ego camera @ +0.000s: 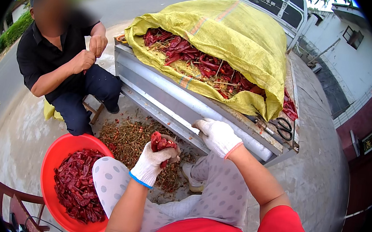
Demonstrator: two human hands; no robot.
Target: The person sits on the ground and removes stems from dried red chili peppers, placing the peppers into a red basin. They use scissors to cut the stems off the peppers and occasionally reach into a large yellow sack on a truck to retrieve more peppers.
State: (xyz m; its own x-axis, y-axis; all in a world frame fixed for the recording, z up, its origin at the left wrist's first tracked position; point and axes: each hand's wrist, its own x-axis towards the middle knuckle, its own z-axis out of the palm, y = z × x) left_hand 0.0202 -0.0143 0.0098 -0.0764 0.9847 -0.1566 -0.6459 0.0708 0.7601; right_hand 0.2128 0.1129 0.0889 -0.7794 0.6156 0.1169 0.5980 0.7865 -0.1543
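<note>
My left hand, in a white knit glove with a blue cuff, is closed around several dried red chili peppers above the ground between my knees. To its right and a little higher, my right hand, gloved in white with a pink cuff, is near the truck bed's edge, fingers bent; whether anything is between its fingertips cannot be told. A large yellow woven sack lies open on the truck bed, with dried red chilies and stems in its mouth. At the lower left, a red plastic basin holds many dried chilies.
A person in dark clothes sits at the left, both hands together. Scissors lie on the truck bed's corner. A pile of stems covers ground below the tailgate. A brown metal railing stands at lower left.
</note>
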